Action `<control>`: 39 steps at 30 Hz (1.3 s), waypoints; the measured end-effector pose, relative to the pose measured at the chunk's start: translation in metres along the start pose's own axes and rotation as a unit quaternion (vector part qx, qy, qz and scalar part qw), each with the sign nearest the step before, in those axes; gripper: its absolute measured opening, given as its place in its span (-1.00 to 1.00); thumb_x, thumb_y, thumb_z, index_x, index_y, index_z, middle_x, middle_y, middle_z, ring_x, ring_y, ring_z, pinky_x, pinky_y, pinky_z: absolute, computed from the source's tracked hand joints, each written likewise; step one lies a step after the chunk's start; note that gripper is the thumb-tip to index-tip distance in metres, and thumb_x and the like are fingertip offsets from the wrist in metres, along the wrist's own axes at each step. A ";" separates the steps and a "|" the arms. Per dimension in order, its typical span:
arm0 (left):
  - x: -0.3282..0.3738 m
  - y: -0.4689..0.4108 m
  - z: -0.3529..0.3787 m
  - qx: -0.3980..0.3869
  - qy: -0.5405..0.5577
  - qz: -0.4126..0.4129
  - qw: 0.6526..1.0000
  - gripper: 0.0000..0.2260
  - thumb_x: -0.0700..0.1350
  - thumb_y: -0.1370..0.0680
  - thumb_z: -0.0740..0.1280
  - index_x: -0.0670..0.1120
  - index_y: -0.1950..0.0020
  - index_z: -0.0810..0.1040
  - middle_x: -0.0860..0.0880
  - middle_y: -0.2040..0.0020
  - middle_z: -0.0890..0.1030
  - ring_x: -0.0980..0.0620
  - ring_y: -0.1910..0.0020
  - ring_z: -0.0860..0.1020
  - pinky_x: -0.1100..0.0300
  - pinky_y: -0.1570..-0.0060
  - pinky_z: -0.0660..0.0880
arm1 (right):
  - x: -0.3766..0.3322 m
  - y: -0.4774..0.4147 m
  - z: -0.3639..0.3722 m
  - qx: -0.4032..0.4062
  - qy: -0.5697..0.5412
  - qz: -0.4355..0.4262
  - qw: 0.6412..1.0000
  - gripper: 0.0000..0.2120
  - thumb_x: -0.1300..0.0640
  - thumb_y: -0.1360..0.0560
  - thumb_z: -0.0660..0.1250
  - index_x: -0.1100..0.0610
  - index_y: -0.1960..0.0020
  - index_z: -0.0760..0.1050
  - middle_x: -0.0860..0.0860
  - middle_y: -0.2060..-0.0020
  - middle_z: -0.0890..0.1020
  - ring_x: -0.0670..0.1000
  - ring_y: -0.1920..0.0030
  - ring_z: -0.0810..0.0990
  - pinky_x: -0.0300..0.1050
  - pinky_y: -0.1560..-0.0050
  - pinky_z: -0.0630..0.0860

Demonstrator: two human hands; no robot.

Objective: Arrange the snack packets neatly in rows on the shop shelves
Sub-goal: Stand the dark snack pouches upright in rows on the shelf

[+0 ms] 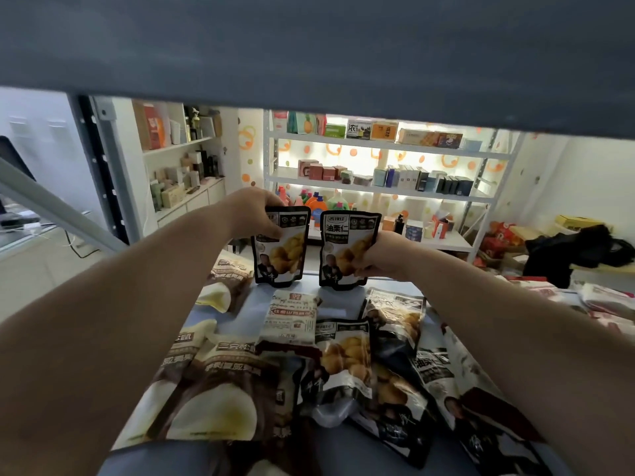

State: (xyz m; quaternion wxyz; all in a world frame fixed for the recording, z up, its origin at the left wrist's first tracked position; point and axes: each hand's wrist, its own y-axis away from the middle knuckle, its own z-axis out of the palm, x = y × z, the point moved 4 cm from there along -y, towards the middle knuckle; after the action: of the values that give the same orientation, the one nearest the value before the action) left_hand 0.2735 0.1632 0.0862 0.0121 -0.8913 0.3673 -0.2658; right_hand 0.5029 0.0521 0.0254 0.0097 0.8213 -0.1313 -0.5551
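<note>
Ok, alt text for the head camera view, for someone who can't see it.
A person's left hand grips the left packet by its top and the right hand grips the right packet at its side, standing both black packets upright at the back of a shelf. More snack packets lie flat and jumbled in front; lit shop shelving shows beyond.

Two black packets [281, 261] stand upright side by side, other packets [343, 359] lie jumbled
</note>
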 end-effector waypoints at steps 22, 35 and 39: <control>-0.002 0.076 -0.006 0.151 -0.025 -0.002 0.988 -0.36 -0.02 -0.40 0.52 -0.08 -0.37 0.30 -0.14 -0.14 0.47 -0.08 -0.01 0.52 0.04 0.01 0.53 | -0.020 0.075 0.019 0.084 0.368 0.027 0.926 -0.56 -0.08 -0.42 0.49 0.17 -0.13 0.49 0.07 0.03 0.57 0.04 0.04 0.53 -0.15 0.15 0.48; 0.009 0.133 0.049 -0.118 -0.078 0.002 0.990 -0.42 0.34 -0.43 0.33 0.16 -0.39 0.38 0.03 -0.27 0.51 0.02 -0.14 0.51 0.09 -0.10 0.45 | -0.007 0.121 0.054 0.023 0.472 0.058 0.879 -0.21 -0.47 -0.33 0.33 0.02 -0.37 0.45 -0.01 -0.25 0.51 0.03 -0.19 0.49 -0.08 -0.07 0.43; 0.027 0.137 0.068 -0.140 -0.102 0.060 0.983 -0.54 0.36 -0.43 0.29 0.32 -0.31 0.40 0.05 -0.38 0.36 0.05 -0.17 0.39 0.11 -0.08 0.34 | -0.002 0.129 0.056 0.005 0.482 0.064 0.874 -0.34 -0.45 -0.34 0.35 0.02 -0.20 0.58 -0.07 0.01 0.58 -0.05 0.05 0.54 -0.15 0.15 0.40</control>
State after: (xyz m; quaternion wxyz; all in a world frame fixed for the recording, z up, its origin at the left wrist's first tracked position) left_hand 0.2339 0.0336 0.0105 -0.0598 -0.8830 0.4503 -0.1180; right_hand 0.4248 -0.0646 0.0264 0.1035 0.9769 -0.1651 -0.0878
